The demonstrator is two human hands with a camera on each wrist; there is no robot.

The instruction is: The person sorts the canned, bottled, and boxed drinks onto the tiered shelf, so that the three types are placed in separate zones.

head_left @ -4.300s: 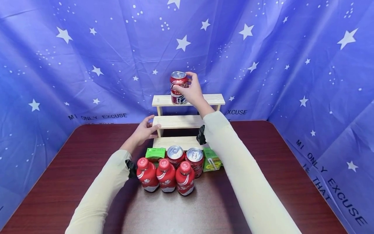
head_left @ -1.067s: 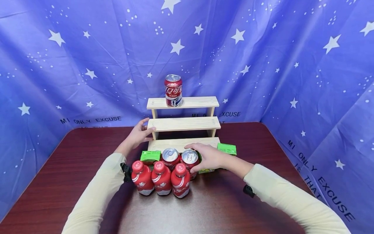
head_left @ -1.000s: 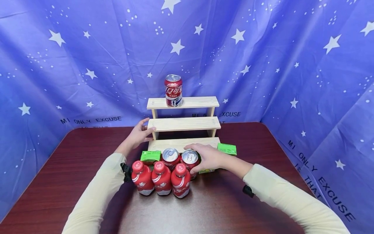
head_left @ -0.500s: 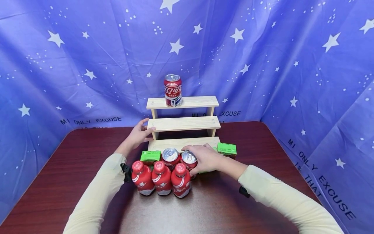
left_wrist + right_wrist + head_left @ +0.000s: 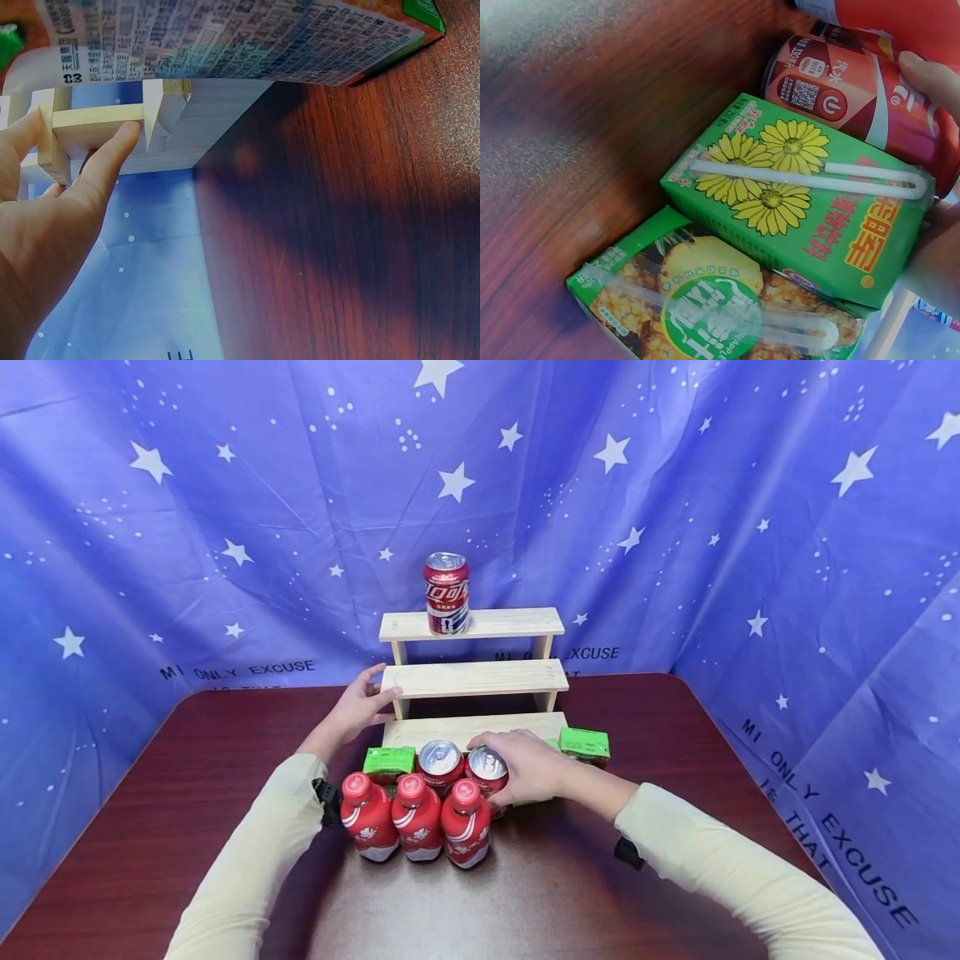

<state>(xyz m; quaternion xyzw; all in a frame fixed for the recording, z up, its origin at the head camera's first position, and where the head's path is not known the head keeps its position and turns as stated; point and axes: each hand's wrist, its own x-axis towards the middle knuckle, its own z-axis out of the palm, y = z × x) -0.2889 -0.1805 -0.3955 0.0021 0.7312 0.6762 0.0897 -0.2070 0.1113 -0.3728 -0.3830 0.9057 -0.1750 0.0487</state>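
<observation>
In the head view my left hand [image 5: 358, 703] grips the left end of the middle step of a pale wooden three-step rack [image 5: 472, 679]. Its thumb lies on the board; the left wrist view shows fingers [image 5: 112, 161] against the wood. My right hand [image 5: 528, 766] holds the right one of two red soda cans standing before the rack, thumb in front and fingers behind. That can [image 5: 847, 90] stands upright, its far side hidden by the hand. The other can [image 5: 440, 760] is just left of it. One more soda can [image 5: 447, 595] stands on the top step.
Three red bottles [image 5: 417, 818] stand in front of the cans. A green-topped drink carton [image 5: 389, 762] is at their left. Right of the held can are a green chrysanthemum drink carton [image 5: 795, 202] and a pineapple drink carton [image 5: 712, 292]. A starry blue curtain [image 5: 300, 527] surrounds the table.
My right hand has left the can on the top step, come down to the right front can and settled more closely around it. The left hand stays on the rack.
</observation>
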